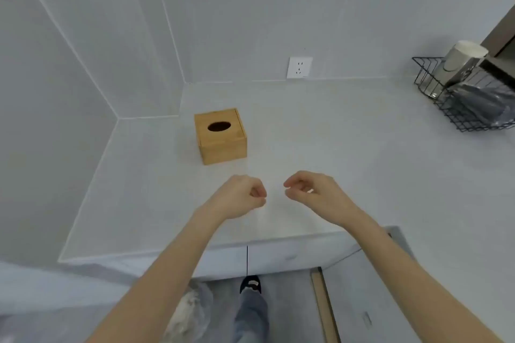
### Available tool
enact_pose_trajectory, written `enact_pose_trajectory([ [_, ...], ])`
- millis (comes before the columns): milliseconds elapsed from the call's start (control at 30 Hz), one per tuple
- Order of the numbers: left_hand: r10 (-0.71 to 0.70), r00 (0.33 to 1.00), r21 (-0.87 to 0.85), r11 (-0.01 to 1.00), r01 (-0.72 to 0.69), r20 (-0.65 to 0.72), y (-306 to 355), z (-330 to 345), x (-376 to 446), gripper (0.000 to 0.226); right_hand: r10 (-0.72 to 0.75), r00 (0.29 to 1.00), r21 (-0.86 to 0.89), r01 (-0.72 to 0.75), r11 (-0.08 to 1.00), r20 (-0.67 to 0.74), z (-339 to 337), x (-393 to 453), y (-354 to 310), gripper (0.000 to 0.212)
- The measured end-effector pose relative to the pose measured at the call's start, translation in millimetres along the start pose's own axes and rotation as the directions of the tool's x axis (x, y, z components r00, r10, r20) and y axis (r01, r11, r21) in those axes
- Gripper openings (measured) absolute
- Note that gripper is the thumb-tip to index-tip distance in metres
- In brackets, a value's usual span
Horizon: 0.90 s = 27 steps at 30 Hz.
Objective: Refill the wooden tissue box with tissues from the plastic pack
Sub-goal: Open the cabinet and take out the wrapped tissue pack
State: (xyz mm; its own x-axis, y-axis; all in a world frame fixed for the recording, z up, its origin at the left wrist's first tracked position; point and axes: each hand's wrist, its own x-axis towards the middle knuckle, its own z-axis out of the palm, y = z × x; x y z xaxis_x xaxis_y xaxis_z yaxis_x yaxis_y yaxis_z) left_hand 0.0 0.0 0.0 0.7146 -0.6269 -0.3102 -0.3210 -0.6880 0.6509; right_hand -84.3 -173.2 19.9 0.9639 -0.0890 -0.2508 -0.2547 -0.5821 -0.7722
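I see the wooden tissue box (pixel 220 135) toward the bench's (pixel 320 147) back left corner, beyond both hands; my left hand (pixel 241 198) is nearer than my right hand (pixel 312 189). Both sets of fingers curl loosely, empty.

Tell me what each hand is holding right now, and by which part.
Nothing. The left hand and right hand are loosely curled and empty above the counter, short of the wooden tissue box.

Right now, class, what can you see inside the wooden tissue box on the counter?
Through the oval hole in the top of the wooden tissue box, only darkness shows; no tissue sticks out. The closed lid and walls hide the rest, so its contents cannot be confirmed.
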Motion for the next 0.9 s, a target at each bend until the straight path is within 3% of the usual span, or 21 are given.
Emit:
enact_pose_trajectory([
  [133, -0.080, 0.995, 0.081, 0.993, 0.084, -0.057, -29.0, 40.1, -26.1, 0.025, 0.062, 0.994, 0.096, -0.053, 0.994, -0.087, 48.9, -33.7, 34.5, 0.015],
  [267, -0.053, 0.990, 0.162, 0.984, 0.073, -0.127, -52.4, 78.4, -45.4, 0.036, 0.089, 0.990, 0.078, -0.081, 0.994, -0.107, 90.8, -53.3, 70.6, 0.017],
  [467, 0.020, 0.989, 0.307, 0.951, 0.027, -0.149, -80.3, 123.6, -59.8, 0.046, 0.153, 0.988, 0.018, -0.153, 0.988, -0.003, 144.3, -61.1, 109.2, 0.034],
  [667, 0.140, 0.968, 0.472, 0.881, -0.026, -0.208, -104.5, 148.7, -60.0, 0.057, 0.067, 0.996, -0.352, -0.040, 0.935, 0.064, 180.5, -40.1, 137.4, 0.051],
  [800, 0.230, 0.945, 0.533, 0.843, -0.073, -0.234, -117.9, 155.7, -54.9, 0.058, 0.012, 1.000, -0.481, -0.003, 0.877, 0.017, 198.4, -25.4, 147.2, 0.055],
  [900, 0.251, 0.941, 0.542, 0.835, -0.093, -0.225, -122.7, 158.6, -50.8, 0.058, -0.062, 0.993, -0.561, -0.004, 0.828, -0.098, 207.2, -15.1, 152.2, 0.059],
])
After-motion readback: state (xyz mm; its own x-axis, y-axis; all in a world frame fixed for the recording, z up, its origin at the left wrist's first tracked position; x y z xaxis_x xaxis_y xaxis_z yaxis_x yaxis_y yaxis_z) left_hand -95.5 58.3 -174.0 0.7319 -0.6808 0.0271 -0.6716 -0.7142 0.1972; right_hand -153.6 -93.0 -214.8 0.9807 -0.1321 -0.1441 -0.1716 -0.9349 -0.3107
